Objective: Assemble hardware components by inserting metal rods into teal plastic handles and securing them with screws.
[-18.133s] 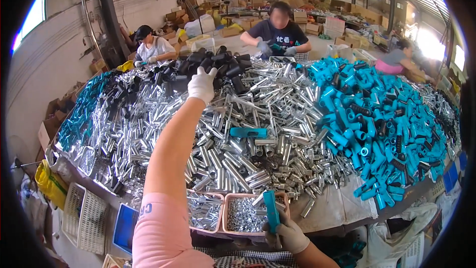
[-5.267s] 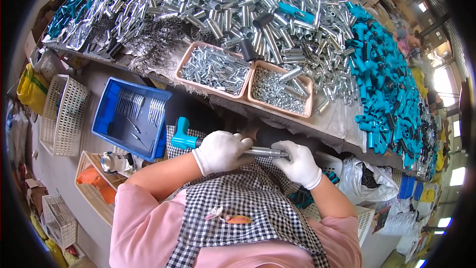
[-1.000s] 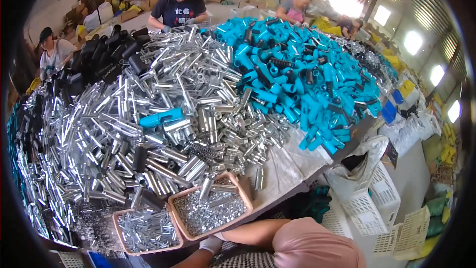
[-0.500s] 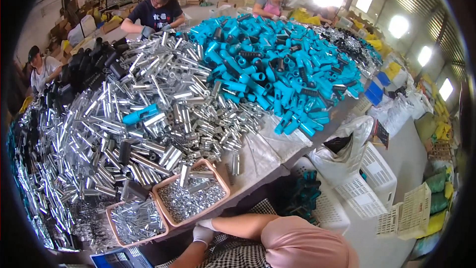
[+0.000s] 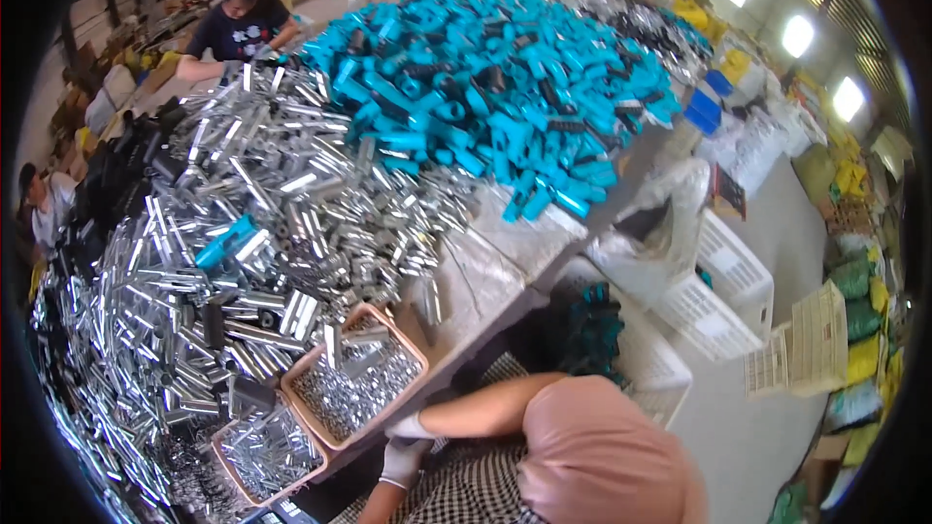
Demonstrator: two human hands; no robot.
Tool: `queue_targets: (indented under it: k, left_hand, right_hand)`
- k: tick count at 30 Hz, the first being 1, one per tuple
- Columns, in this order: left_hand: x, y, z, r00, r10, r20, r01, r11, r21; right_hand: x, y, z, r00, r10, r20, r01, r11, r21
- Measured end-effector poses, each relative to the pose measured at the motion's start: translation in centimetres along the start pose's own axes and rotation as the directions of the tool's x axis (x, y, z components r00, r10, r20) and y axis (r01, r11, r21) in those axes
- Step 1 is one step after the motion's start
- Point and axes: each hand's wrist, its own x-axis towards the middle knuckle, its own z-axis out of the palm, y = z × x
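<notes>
Both my hands wear white work gloves and are close together below the table edge, beside the larger orange-rimmed tray [image 5: 335,443]. My right hand [image 5: 411,425] reaches in from the right at the end of a bare forearm, and its fingers are hidden. Just below it is my left hand [image 5: 400,463], its fingers turned away and dark at the tips. Whether either hand holds anything does not show. Small shiny metal parts fill the larger tray, with a few metal tubes lying on top. A smaller orange-rimmed tray [image 5: 291,488] beside it contains thin metal pins.
A big heap of silver metal tubes [image 5: 291,194] covers the table's left side. Behind it rises a heap of teal plastic housings [image 5: 485,87]. White crates [image 5: 733,267] stand on the floor at right. A co-worker [image 5: 238,24] works across the table.
My view has turned, so the heaps and trays sit further left and the far heaps higher. My gloved hands stay close together beside the trays, the right one slightly higher in view.
</notes>
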Motion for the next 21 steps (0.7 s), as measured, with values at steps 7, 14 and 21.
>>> queue_targets:
  k: [7, 14, 21]
  left_hand:
    - [1.0, -6.2, -2.1, 0.957, 0.158, -0.241, -0.261, 0.120, -0.958]
    - [1.0, 1.5, 1.7, 0.988, 0.147, -0.042, -0.013, -0.192, -0.981]
    - [-5.2, 13.6, 4.7, 0.877, 0.417, 0.237, -0.398, 0.909, -0.127]
  right_hand:
    - [-18.0, -7.9, -4.4, 0.991, -0.130, -0.040, 0.113, 0.950, -0.291]
    - [-26.3, -1.4, -3.1, 0.883, -0.064, -0.465, 0.268, 0.882, 0.388]
    - [-48.8, 1.8, -8.2, 0.861, 0.291, -0.416, -0.093, 0.895, 0.435]
